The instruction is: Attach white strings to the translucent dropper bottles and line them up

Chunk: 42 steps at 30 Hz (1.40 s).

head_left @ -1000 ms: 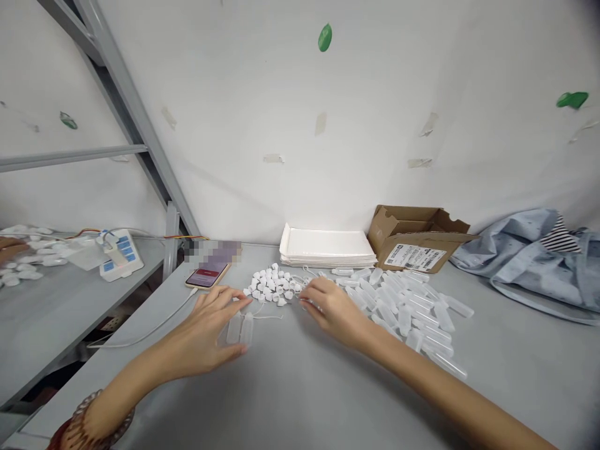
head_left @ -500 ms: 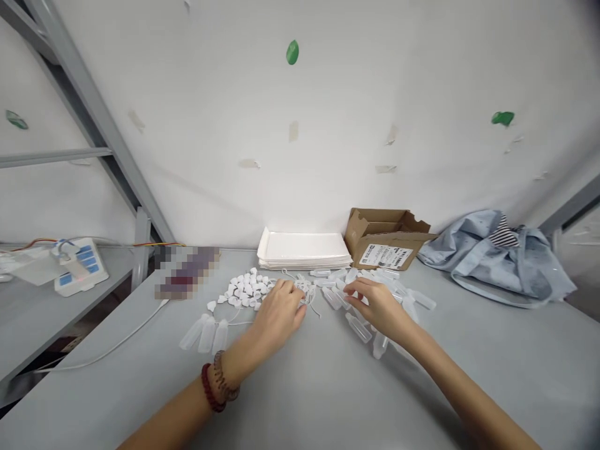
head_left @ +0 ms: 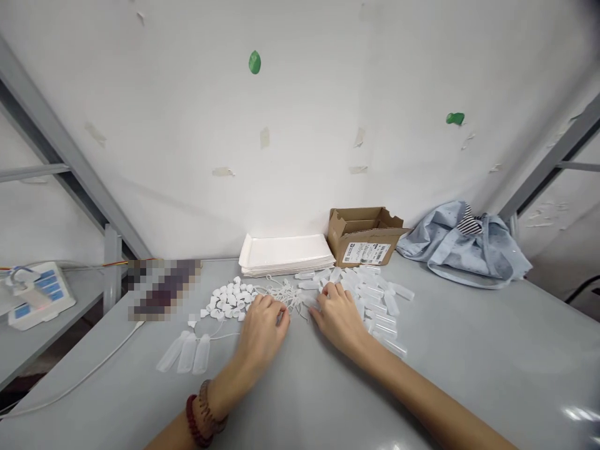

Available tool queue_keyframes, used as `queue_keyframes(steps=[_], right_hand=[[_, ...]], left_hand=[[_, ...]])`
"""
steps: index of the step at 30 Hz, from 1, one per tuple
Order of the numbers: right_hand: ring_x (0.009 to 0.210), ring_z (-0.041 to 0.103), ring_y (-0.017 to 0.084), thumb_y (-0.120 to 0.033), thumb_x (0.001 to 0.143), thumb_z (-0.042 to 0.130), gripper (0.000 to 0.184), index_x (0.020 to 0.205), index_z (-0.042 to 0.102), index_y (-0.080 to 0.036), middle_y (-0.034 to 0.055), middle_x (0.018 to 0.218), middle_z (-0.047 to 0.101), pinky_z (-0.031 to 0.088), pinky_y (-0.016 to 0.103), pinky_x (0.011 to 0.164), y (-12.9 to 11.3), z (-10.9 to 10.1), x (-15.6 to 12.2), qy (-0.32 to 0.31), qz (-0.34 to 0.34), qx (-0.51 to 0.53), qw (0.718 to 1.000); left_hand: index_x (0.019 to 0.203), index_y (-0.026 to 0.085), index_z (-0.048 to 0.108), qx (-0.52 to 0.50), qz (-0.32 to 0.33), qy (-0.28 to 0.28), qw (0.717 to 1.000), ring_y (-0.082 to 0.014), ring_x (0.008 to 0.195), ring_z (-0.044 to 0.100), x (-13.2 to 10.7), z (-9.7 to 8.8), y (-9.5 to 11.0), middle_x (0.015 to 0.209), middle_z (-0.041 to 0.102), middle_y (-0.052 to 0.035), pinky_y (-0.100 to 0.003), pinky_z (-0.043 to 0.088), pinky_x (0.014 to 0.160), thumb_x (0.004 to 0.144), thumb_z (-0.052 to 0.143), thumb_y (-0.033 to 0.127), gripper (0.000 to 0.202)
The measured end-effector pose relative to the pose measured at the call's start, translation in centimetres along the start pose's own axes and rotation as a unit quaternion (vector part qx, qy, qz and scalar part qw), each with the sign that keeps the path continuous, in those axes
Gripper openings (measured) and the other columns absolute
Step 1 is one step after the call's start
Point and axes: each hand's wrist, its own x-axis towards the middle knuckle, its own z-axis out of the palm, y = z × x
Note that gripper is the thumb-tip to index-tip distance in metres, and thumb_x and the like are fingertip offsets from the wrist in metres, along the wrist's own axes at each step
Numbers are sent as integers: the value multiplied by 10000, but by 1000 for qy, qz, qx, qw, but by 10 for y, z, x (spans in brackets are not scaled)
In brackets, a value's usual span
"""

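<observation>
My left hand (head_left: pixel 263 330), a red and a brown band at its wrist, rests between a pile of small white caps (head_left: pixel 229 299) and a heap of white cords (head_left: pixel 288 294). Its fingers are curled, and what they hold, if anything, is hidden. Over the near left edge of a spread of clear plastic bottles (head_left: pixel 375 304) lies my right hand (head_left: pixel 340 315). The fingers there are bent and apart, with the thumb toward the cords; I see nothing gripped in them. Three translucent bottles (head_left: pixel 186 354) with cords lie together at the left.
Against the wall stand a stack of white sheets or envelopes (head_left: pixel 285 255) and an open cardboard box (head_left: pixel 368 247). A light blue cloth bag (head_left: pixel 478 253) lies at the right. Farther left are a blurred-out object (head_left: pixel 166 290) with a white cable (head_left: pixel 89 382) and a power strip (head_left: pixel 44 295).
The view has turned to the right. My right hand has moved left across the bottles toward the cords, and my left hand has drawn slightly back from the cords.
</observation>
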Motion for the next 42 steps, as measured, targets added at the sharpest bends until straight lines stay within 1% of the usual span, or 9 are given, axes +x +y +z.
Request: queue_keyframes(steps=[4,8,16,19,22,25,27,35,42], right_hand=[[919,553,282,-229,833,573,147,793,660,-118,147,957,614,421,366,763,10,-5,0,-11,34,42,998],[787,579,220,-254,856,527,179,776,623,-127,111,879,621,409,308,680,19,-15,-1,-4,71,109,992],[672,537,176,-313,836,527,184,772,598,-156,62,775,606,370,280,605,11,-21,-6,42,42,251,966],[692,541,169,-345,822,554,205,754,607,-159,45,750,603,383,279,637,7,-28,-8,30,39,367,929],[766,567,163,-394,836,555,249,779,637,-166,38,792,644,406,278,715,3,-37,-9,-63,41,537,840],[793,585,152,-424,830,579,267,853,660,-171,38,825,683,417,275,754,-2,-41,-12,-137,57,648,747],[779,594,147,-418,819,606,263,858,670,-167,40,805,693,421,276,757,-5,-41,-14,-150,64,675,720],[799,658,189,-410,801,638,251,795,656,-160,34,814,646,431,291,715,-3,-42,-14,-179,111,729,651],[745,639,163,-371,761,688,242,747,687,-129,49,782,639,442,274,689,0,-40,-13,-209,119,726,644]], left_hand=[[689,187,652,-93,-70,-24,993,-169,655,569,4,-18,-8,670,643,-7,-281,464,606,823,480,250,227],[677,175,648,-241,-210,-81,944,-170,633,554,8,-28,-13,644,628,-6,-257,413,582,757,511,354,239],[535,188,468,-289,-285,-155,901,-90,397,347,6,-31,-3,430,416,64,-218,247,429,684,488,279,176],[585,187,444,-411,-319,-176,836,-61,356,308,5,-34,-2,453,437,74,-205,227,401,737,489,322,208],[575,177,431,-483,-305,-169,803,-52,385,344,5,-36,0,480,451,73,-194,261,419,747,536,326,251],[585,170,471,-477,-268,-189,815,-59,409,380,2,-38,4,492,468,66,-194,292,431,757,539,308,231],[616,168,509,-460,-240,-201,831,-67,422,410,0,-38,7,509,492,60,-196,320,441,759,531,286,187],[634,179,520,-386,-165,-208,883,-96,501,463,-6,-42,12,543,476,53,-208,390,484,754,525,243,136],[665,179,555,-289,-72,-158,942,-113,536,481,-10,-39,13,572,525,27,-224,400,509,806,490,239,166]])
